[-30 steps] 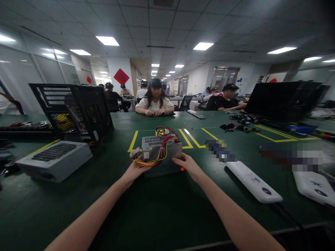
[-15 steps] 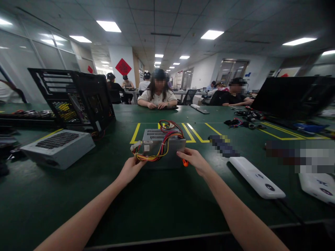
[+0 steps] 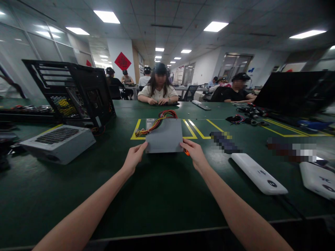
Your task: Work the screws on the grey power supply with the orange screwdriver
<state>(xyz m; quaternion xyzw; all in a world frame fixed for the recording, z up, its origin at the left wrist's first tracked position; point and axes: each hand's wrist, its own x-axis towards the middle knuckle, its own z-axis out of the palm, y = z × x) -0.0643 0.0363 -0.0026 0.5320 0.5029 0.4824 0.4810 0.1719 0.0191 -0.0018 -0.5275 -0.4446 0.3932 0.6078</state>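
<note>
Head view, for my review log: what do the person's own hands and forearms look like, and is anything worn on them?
Both the left hand and the right hand are ungloved. The left forearm and right forearm show no sleeve as far as the picture reaches. No watch, bracelet or cable shows at either wrist. Nail details are too small to tell.

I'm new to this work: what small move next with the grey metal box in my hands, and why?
I'd probably ease the grey metal box flat onto the green table: it seems tilted, held between the left hand and right hand, and its loose cables bunch along the far edge, where they could snag.
</note>
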